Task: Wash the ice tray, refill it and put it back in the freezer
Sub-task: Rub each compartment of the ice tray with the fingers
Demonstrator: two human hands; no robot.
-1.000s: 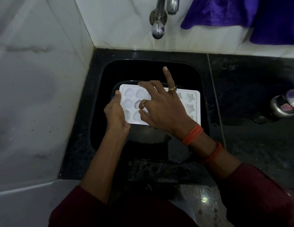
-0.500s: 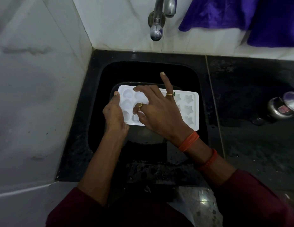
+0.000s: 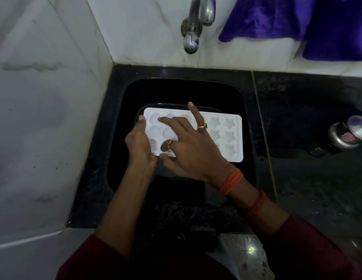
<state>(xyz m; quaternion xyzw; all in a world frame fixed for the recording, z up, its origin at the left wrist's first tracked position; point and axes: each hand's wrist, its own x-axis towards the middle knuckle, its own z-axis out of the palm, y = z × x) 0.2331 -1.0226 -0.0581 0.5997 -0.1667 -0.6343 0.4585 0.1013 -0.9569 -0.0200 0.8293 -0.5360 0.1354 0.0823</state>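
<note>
We hold the ice tray [image 3: 221, 136] in the sink [image 3: 176, 89].
Our left hand [image 3: 138, 142] grips its left end; our right hand [image 3: 188, 148] lays spread fingers [image 3: 170, 120] on the cells [image 3: 229, 136], hiding the middle ones.

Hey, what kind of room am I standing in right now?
Probably a home kitchen: a black sink set in a dark counter, a metal tap on the white wall, and an ice tray held over it.
</note>
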